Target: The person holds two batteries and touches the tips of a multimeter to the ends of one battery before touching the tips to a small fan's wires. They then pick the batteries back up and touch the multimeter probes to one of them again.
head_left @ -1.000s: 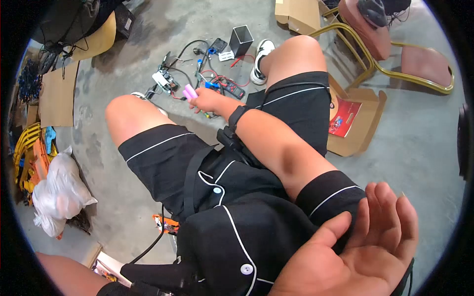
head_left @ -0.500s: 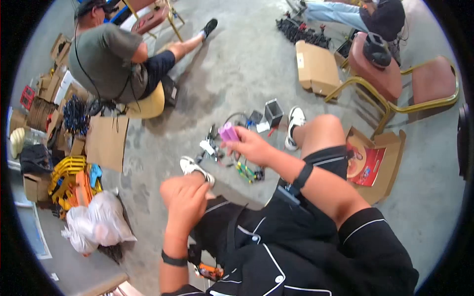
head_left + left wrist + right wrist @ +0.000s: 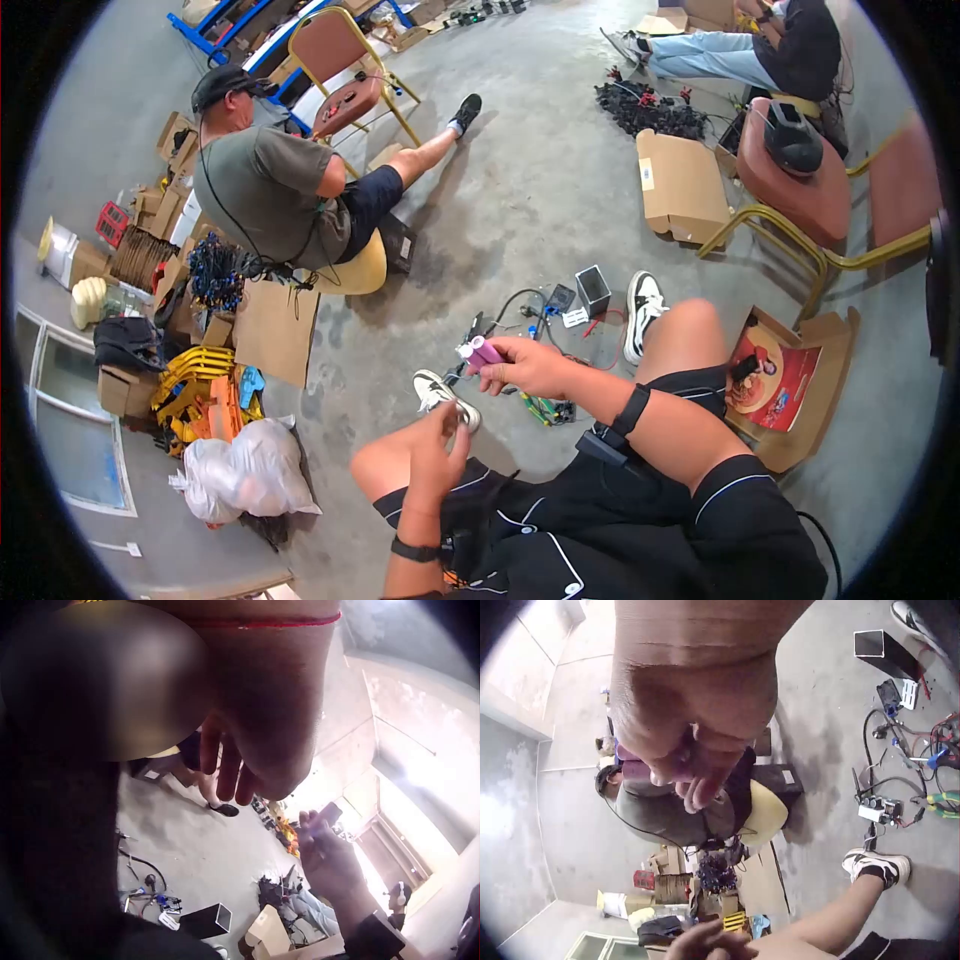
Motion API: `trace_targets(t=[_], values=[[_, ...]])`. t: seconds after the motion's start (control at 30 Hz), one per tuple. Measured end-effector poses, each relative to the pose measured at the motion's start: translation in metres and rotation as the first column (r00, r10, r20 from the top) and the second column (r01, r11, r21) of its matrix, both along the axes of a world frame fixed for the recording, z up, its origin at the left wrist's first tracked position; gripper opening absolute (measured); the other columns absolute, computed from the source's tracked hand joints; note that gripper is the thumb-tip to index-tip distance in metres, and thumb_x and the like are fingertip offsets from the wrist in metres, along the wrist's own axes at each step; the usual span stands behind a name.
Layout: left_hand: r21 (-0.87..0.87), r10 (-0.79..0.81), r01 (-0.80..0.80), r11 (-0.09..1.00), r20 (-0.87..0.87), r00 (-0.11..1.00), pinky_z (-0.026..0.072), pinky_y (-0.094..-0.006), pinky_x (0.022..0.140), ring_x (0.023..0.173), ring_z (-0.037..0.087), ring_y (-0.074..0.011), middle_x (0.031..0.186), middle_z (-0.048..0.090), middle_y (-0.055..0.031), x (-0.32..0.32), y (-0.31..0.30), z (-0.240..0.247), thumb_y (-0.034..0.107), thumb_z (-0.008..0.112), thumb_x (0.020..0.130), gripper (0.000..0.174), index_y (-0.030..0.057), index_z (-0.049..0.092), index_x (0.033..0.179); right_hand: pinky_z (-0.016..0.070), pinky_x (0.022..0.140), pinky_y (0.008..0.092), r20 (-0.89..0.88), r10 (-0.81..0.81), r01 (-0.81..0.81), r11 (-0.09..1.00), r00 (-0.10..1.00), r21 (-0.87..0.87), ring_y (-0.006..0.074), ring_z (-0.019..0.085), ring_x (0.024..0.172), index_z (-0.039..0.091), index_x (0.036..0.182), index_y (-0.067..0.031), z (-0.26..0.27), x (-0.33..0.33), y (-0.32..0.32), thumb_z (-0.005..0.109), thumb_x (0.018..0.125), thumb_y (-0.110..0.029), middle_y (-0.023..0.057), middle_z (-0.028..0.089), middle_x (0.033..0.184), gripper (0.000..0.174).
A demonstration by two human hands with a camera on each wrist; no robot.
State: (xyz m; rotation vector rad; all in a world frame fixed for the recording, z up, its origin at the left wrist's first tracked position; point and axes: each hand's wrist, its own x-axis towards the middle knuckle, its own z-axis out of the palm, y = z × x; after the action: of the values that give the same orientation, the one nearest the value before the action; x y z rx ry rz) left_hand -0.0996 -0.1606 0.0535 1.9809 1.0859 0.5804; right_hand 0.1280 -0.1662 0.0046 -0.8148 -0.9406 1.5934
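Observation:
My right hand (image 3: pixel 530 368) pinches a pair of pink-purple battery cells (image 3: pixel 484 352) between thumb and fingers, raised in front of the knees. Their pale ends point left in the head view. In the right wrist view, a cell (image 3: pixel 635 769) shows darkly beside the fingertips, partly covered by the hand. Lower and to the left, my left hand (image 3: pixel 437 455) hovers above the left knee, its fingers loosely bent and nothing seen in it. In the left wrist view those fingers (image 3: pixel 229 776) hang down, apart from the right hand beyond.
On the floor between the feet lie cables, green-yellow pliers (image 3: pixel 939 802), a small white circuit module (image 3: pixel 879 810) and a black rectangular tube (image 3: pixel 593 290). An open cardboard box (image 3: pixel 785 390) lies right. A person (image 3: pixel 290 190) sits ahead left; white bags (image 3: pixel 250 470) lie left.
The right hand has lifted the cells from near the floor parts. The open palm at lower right is gone; the left hand now shows over the left knee. The head view has tilted up.

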Motion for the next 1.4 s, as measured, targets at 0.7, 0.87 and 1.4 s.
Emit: trace_targets(t=[0.7,0.87,1.4], values=[[0.404,0.118,-0.057,0.913,-0.128,0.985,0.0429,-0.0391,0.083,0.092,0.061,-0.0263,0.097,0.066,-0.0069,0.023,-0.007,-0.028,0.014,0.069,0.081,0.025,0.0090,0.063,0.104,0.0504,0.070,0.0430,0.716,-0.330,0.163,0.942,0.615,0.294,0.0384,0.065,0.080,0.048,0.121,-0.0058,0.025,0.016,-0.035,0.068,0.086,-0.029,0.0193,0.066,0.089,0.047],[0.233,0.115,-0.124,0.964,0.050,0.992,0.0456,-0.0362,0.076,0.086,0.061,-0.0252,0.097,0.066,-0.0081,0.025,-0.010,-0.042,0.012,0.071,0.079,0.024,0.0062,0.065,0.102,0.0490,0.061,0.0288,0.537,-0.571,0.337,0.813,0.620,0.475,0.0171,0.063,0.067,0.061,0.096,-0.0039,0.033,0.014,-0.045,0.072,0.084,-0.018,0.0109,0.066,0.080,0.022],[0.176,0.008,0.015,0.984,-0.130,0.991,0.0447,-0.0405,0.065,0.074,0.062,-0.0290,0.083,0.063,-0.0102,0.036,-0.015,-0.070,0.016,0.068,0.084,0.021,0.0063,0.063,0.101,0.0489,0.064,0.0279,0.625,-0.260,0.224,0.965,0.736,0.137,0.0118,0.061,0.068,0.065,0.087,-0.0034,-0.018,-0.009,-0.023,0.070,0.085,-0.021,0.0061,0.066,0.077,0.019]])
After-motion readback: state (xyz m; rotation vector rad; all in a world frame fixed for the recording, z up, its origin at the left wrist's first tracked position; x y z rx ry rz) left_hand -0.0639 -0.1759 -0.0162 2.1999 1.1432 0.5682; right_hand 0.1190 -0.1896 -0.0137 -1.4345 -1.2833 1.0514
